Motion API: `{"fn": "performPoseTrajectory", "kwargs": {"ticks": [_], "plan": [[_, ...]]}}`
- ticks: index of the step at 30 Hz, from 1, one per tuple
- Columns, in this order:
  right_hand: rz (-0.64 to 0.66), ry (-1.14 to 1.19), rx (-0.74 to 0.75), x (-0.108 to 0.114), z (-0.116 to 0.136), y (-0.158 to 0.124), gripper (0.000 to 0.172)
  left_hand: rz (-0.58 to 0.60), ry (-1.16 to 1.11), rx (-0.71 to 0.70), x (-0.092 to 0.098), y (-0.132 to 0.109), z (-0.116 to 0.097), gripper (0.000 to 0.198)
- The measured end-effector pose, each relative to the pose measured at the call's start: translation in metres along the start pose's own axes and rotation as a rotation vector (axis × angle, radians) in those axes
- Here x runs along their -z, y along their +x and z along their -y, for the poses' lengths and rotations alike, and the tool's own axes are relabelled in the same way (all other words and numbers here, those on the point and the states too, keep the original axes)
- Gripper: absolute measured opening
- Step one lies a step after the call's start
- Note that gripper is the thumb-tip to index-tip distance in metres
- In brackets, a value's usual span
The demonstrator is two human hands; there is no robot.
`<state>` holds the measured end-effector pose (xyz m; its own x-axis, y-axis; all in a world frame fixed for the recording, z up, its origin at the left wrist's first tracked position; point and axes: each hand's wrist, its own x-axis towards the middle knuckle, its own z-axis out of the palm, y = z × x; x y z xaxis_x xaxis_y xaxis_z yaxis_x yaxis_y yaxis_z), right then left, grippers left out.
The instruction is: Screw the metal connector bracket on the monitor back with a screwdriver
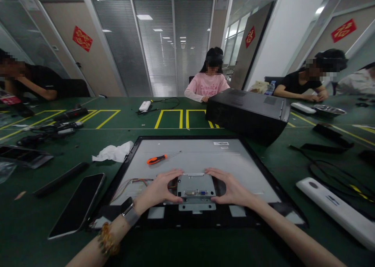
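A flat monitor panel (205, 157) lies face down on the green table, its grey metal back up. Near its lower edge sits a small grey metal box (195, 189) with video ports. My left hand (159, 189) grips the box's left side, fingers curled over its top corner and thumb along the bottom. My right hand (231, 189) holds its right side the same way. Thin coloured wires (131, 183) run from under the box to the left. An orange-handled screwdriver (159, 158) lies on the panel above my left hand.
A phone (77, 204) and a black strip (60, 179) lie left of the panel, a crumpled white tissue (113, 153) beyond. A black computer case (249, 113) stands behind the panel. A white bar (336, 210) and black cables (336, 173) lie at right. Three other people sit around the table.
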<state>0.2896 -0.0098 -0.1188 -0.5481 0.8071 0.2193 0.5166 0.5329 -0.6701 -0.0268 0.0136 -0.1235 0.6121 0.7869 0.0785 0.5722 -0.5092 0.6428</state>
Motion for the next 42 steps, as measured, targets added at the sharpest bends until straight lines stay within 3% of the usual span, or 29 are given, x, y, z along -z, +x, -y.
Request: {"fn": "performPoseTrajectory", "kwargs": {"ticks": [18,26,34,42], "plan": [[0.004,-0.023,0.036,0.003,0.003,0.002,0.073,-0.065,0.030,-0.073,0.006,0.002,-0.016,0.075],[0.027,-0.012,-0.014,0.004,0.004,0.003,0.073,-0.059,-0.023,-0.083,0.004,0.003,-0.013,0.074],[0.014,0.004,0.011,0.004,0.002,0.002,0.073,-0.031,-0.013,-0.036,0.006,0.004,-0.015,0.076],[-0.012,0.004,0.046,0.003,0.003,0.004,0.073,-0.061,0.032,-0.077,0.003,0.004,-0.016,0.072]]}}
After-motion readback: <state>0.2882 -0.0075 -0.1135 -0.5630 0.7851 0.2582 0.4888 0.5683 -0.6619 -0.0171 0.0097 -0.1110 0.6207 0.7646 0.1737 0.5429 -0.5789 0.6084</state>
